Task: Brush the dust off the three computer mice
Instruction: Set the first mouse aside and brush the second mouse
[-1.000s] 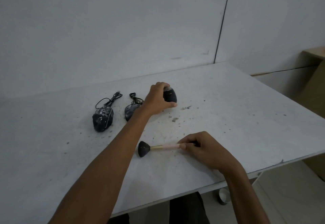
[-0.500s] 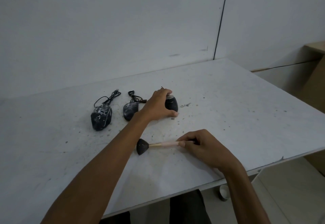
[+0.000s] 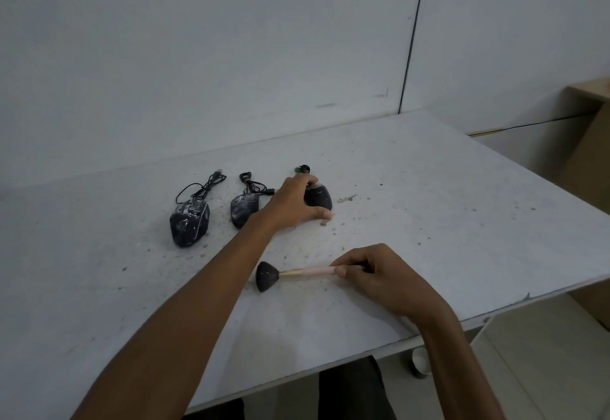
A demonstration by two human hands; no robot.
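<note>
Three black computer mice lie in a row on the white table (image 3: 429, 221). The left mouse (image 3: 189, 225) and the middle mouse (image 3: 243, 210) are speckled with pale dust, and their cords are coiled behind them. My left hand (image 3: 293, 205) grips the right mouse (image 3: 318, 196) with fingers over its top and thumb at its near side. My right hand (image 3: 379, 274) pinches the pink handle of a brush (image 3: 290, 275) that lies across the table, its dark bristle head pointing left.
Dust specks and crumbs are scattered on the table around the mice. A wall stands right behind the table. A cardboard box (image 3: 591, 142) is at the far right. A small white cup (image 3: 420, 361) stands on the floor below the table's front edge.
My left hand has set the right mouse lower, onto the table, still gripping it. The brush and my right hand have stayed almost still.
</note>
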